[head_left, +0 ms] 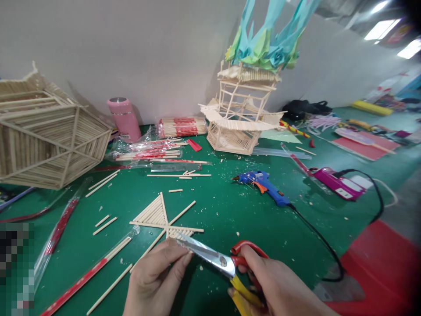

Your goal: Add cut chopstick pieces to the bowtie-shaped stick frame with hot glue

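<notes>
Cutting step in hand, I judge. My right hand [279, 285] is clamped on the red-and-yellow scissors [226, 263], blades nearly together, tips pointing toward 10 o'clock. My left hand [158, 276] pinches closed at the blade tips; whatever stick it holds is hidden. The glued stick fan [161, 219] lies just beyond at 12 o'clock on the green table [223, 210], blue glue gun [263, 186] at 1 o'clock. Next calls for a steady squeeze, fingertips clear of the blades.

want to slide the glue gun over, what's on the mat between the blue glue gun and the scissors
In the head view, only bare green mat with small wood crumbs lies between the blue hot-glue gun and the red-and-yellow-handled steel scissors.
</notes>
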Available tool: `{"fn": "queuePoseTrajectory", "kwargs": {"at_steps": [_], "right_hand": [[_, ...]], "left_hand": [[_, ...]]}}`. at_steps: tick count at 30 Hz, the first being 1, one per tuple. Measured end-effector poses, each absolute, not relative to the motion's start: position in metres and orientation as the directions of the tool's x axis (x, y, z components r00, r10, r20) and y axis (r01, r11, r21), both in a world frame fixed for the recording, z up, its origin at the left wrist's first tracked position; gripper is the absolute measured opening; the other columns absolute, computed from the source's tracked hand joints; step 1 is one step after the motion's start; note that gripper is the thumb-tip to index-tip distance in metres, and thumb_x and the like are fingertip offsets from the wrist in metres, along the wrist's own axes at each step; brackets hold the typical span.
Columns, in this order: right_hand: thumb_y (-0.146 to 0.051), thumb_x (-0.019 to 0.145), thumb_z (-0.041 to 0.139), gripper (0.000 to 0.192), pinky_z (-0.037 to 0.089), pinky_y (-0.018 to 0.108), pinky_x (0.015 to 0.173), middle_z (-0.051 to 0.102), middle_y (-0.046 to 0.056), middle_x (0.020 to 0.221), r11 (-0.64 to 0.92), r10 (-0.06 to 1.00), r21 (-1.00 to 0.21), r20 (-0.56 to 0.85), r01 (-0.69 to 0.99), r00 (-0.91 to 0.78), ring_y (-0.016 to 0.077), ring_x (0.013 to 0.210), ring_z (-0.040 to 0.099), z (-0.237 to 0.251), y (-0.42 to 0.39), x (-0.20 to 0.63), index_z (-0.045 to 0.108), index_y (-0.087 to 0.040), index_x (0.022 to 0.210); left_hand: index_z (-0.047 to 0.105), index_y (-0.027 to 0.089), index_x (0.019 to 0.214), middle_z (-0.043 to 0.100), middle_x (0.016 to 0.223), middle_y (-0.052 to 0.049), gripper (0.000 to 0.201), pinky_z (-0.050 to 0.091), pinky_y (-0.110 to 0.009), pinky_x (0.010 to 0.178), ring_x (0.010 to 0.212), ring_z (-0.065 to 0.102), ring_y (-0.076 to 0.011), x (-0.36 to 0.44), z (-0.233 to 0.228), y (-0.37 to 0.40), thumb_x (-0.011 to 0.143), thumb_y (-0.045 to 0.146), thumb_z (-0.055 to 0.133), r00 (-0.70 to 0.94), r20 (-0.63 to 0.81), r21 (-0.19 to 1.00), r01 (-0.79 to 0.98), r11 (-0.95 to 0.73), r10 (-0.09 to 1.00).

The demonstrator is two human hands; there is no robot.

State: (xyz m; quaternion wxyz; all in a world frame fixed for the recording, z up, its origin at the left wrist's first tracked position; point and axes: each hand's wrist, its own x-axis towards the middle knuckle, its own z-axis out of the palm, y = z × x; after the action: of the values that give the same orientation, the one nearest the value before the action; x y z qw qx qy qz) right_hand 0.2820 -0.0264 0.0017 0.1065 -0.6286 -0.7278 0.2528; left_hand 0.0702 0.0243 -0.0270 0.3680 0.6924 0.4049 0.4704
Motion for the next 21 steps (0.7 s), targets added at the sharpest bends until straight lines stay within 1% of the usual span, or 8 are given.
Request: {"fn": "queuePoseTrajectory", "kwargs": {"at_steps": [3, 5, 9, 12, 15, 17, 19, 21], "right_hand": [[-0.025, 0.073, 0.056, 0.027, 0.048, 0.024, 0.050, 0.067, 0.003, 0.077, -0.069, 0.975, -0.521, -0.215, 0.851, -0.053, 0.0160, 0.058, 0.063, 0.005, -0.015, 0.281, 0.050, -0.020, 0.098], [-0.034, 0.075, 0.056, 0.028, 0.048, 0.025, 0.050, 0.066, 0.003, 0.076, -0.122, 0.978, -0.490, -0.209, 0.863, 0.020, 0.0165, 0.057, 0.062, 0.007, -0.003, 0.287, 0.050, -0.020, 0.099], [-0.039, 0.078, 0.053, 0.033, 0.049, 0.031, 0.057, 0.065, 0.005, 0.073, -0.090, 0.993, -0.305, -0.097, 0.948, 0.063, 0.0199, 0.064, 0.063, 0.005, 0.018, 0.309, 0.053, -0.016, 0.102], [-0.036, 0.076, 0.054, 0.037, 0.050, 0.035, 0.063, 0.066, 0.009, 0.082, -0.048, 0.999, -0.179, -0.023, 0.983, 0.044, 0.0225, 0.071, 0.064, 0.000, 0.026, 0.324, 0.055, -0.012, 0.104], [-0.034, 0.070, 0.060, 0.041, 0.049, 0.040, 0.076, 0.064, 0.013, 0.098, -0.004, 1.000, -0.142, 0.020, 0.990, 0.007, 0.0273, 0.089, 0.062, 0.002, 0.024, 0.328, 0.057, -0.012, 0.105], [-0.036, 0.073, 0.058, 0.035, 0.047, 0.040, 0.082, 0.062, 0.012, 0.105, 0.021, 0.998, -0.125, 0.058, 0.992, -0.014, 0.0277, 0.097, 0.059, 0.009, 0.023, 0.329, 0.059, -0.016, 0.101], [-0.036, 0.081, 0.049, 0.025, 0.045, 0.036, 0.085, 0.060, 0.009, 0.107, 0.016, 0.995, -0.112, 0.099, 0.994, -0.005, 0.0255, 0.100, 0.057, 0.018, 0.026, 0.335, 0.059, -0.021, 0.099], [-0.032, 0.086, 0.041, 0.024, 0.044, 0.034, 0.084, 0.059, 0.010, 0.108, -0.040, 0.989, -0.103, 0.138, 0.994, 0.054, 0.0249, 0.101, 0.056, 0.024, 0.034, 0.349, 0.055, -0.020, 0.101]], "left_hand": [[0.066, 0.025, 0.087, 0.070, 0.079, 0.003, 0.019, 0.053, -0.013, 0.063, 0.070, 0.066, -0.0089, 0.070, -0.027, 0.025, 0.076, 0.011, 0.060, 0.245, 0.340, 0.886, 0.242, -0.397, 0.908], [0.066, 0.025, 0.086, 0.070, 0.079, 0.003, 0.016, 0.053, -0.013, 0.062, 0.068, 0.065, -0.0087, 0.070, -0.027, 0.026, 0.077, 0.013, 0.059, 0.247, 0.344, 0.876, 0.262, -0.404, 0.906], [0.064, 0.024, 0.089, 0.070, 0.083, 0.002, 0.014, 0.053, -0.014, 0.065, 0.073, 0.066, -0.0104, 0.071, -0.030, 0.028, 0.079, 0.016, 0.058, 0.300, 0.371, 0.828, 0.321, -0.460, 0.879], [0.060, 0.023, 0.099, 0.070, 0.087, -0.001, 0.022, 0.053, -0.016, 0.068, 0.077, 0.066, -0.0115, 0.070, -0.036, 0.029, 0.080, 0.013, 0.056, 0.425, 0.430, 0.748, 0.326, -0.578, 0.797], [0.057, 0.020, 0.107, 0.069, 0.087, -0.006, 0.026, 0.053, -0.021, 0.069, 0.077, 0.065, -0.0138, 0.070, -0.045, 0.030, 0.083, 0.012, 0.051, 0.549, 0.486, 0.636, 0.312, -0.706, 0.680], [0.057, 0.019, 0.105, 0.067, 0.085, -0.008, 0.023, 0.053, -0.025, 0.068, 0.076, 0.063, -0.0156, 0.073, -0.050, 0.029, 0.085, 0.013, 0.047, 0.578, 0.513, 0.563, 0.331, -0.757, 0.635], [0.058, 0.019, 0.102, 0.066, 0.084, -0.009, 0.022, 0.051, -0.029, 0.069, 0.077, 0.062, -0.0173, 0.076, -0.051, 0.026, 0.088, 0.015, 0.041, 0.568, 0.531, 0.512, 0.377, -0.772, 0.629], [0.058, 0.019, 0.102, 0.065, 0.089, -0.010, 0.023, 0.049, -0.033, 0.074, 0.084, 0.061, -0.0194, 0.077, -0.050, 0.020, 0.089, 0.017, 0.039, 0.553, 0.528, 0.471, 0.440, -0.764, 0.644]]}}
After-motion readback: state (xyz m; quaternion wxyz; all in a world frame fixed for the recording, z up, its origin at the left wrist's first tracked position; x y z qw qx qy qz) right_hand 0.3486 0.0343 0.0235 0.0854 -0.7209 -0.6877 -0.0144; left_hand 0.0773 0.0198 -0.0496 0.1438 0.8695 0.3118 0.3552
